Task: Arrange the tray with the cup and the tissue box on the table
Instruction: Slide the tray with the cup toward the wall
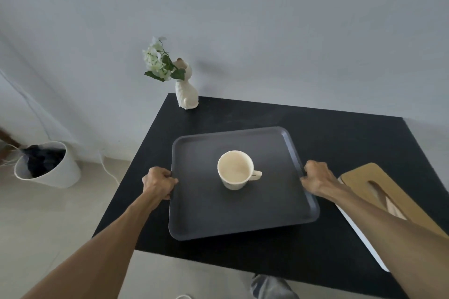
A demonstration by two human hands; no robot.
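A dark grey tray (pixel 201 216) lies near the middle of the black table (pixel 340 133), turned slightly askew. An empty cream cup (pixel 235 170) stands upright at the tray's centre, handle pointing right. My left hand (pixel 159 182) grips the tray's left rim. My right hand (pixel 315 177) grips its right rim. The tissue box (pixel 364 177), white with a tan wooden lid and a long slot, sits on the table to the right of the tray, partly hidden under my right forearm.
A white cat-shaped vase (pixel 185 90) with pale flowers stands at the table's far left corner by the wall. On the floor to the left sits a white bin (pixel 52 170) with dark contents, and a white cable runs near it.
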